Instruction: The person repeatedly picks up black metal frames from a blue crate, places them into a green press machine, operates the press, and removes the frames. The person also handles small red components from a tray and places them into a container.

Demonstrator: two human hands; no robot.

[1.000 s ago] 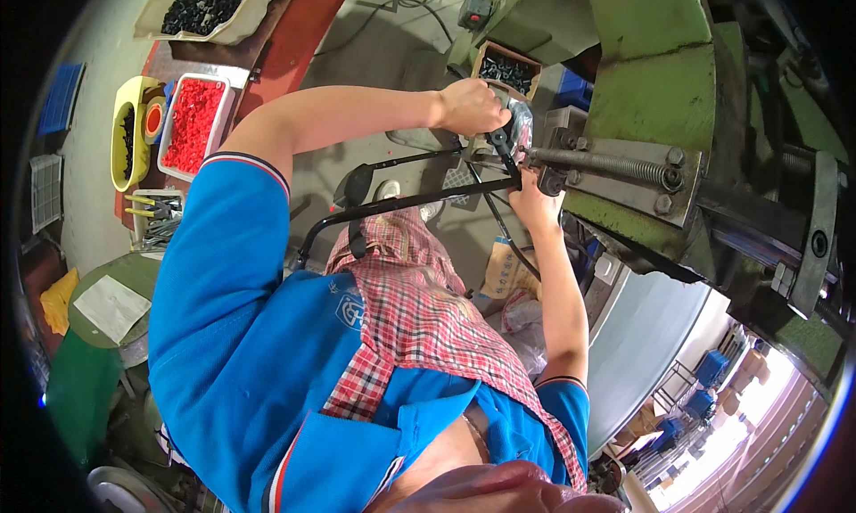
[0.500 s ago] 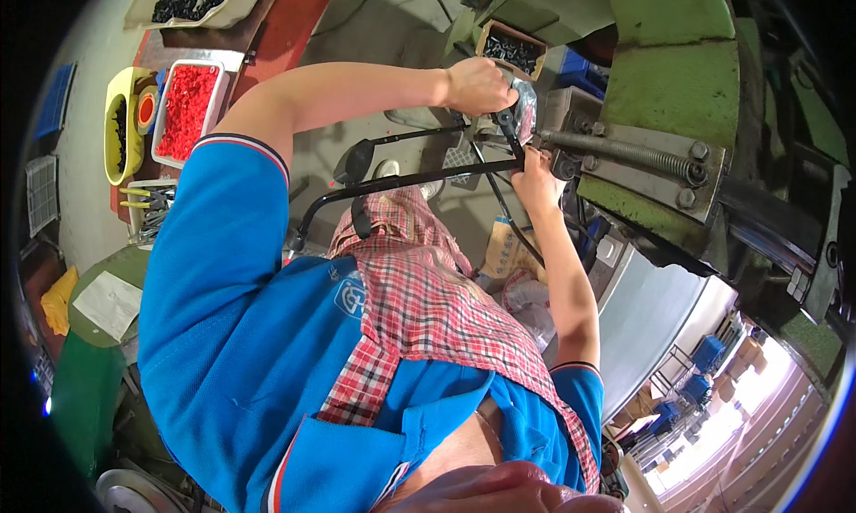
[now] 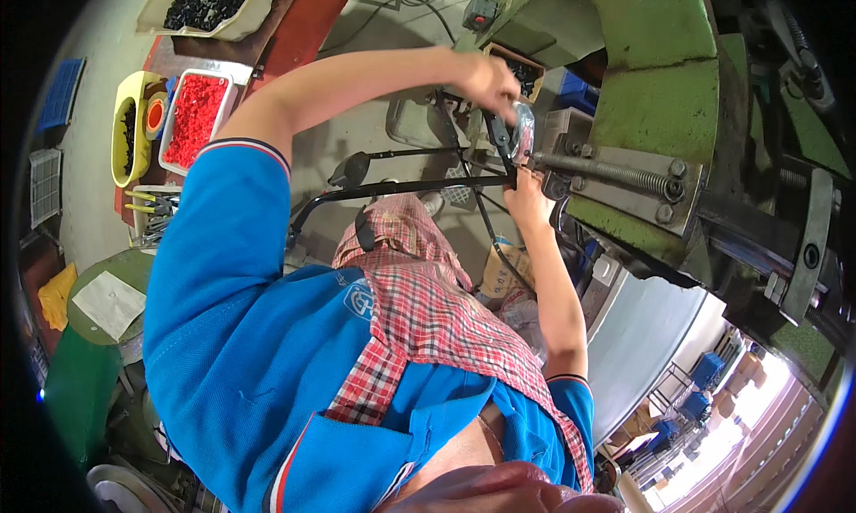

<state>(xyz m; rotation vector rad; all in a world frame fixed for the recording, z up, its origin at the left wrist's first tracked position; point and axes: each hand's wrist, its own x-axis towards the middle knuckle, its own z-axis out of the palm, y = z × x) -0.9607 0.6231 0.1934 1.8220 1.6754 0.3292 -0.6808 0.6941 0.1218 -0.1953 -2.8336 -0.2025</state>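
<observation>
A black tubular metal frame (image 3: pixel 401 188) with long bent arms reaches from in front of my apron to the green machine (image 3: pixel 655 103). My right hand (image 3: pixel 530 201) is closed around the frame's far end, beside the machine's coil spring (image 3: pixel 606 174). A flat black bracket (image 3: pixel 498 139) joins the tubes there. Just above the bracket is my left hand (image 3: pixel 489 83), its fingers bent downward and smeared by motion. Whether it touches or holds anything is unclear. Right by its fingertips is a clear, shiny plastic piece (image 3: pixel 524 131) at the machine's edge.
A box of small dark parts (image 3: pixel 524 72) stands beyond my left hand. At the left are a white tray of red parts (image 3: pixel 196 119), a yellow bin (image 3: pixel 130 130) and pliers (image 3: pixel 152 203). A cardboard piece (image 3: pixel 506 268) lies below my right forearm.
My left hand, earlier a fist over the bracket, has come up off it and is blurred, leaving more of the bracket showing. My right hand and the frame's far end sit slightly lower in view.
</observation>
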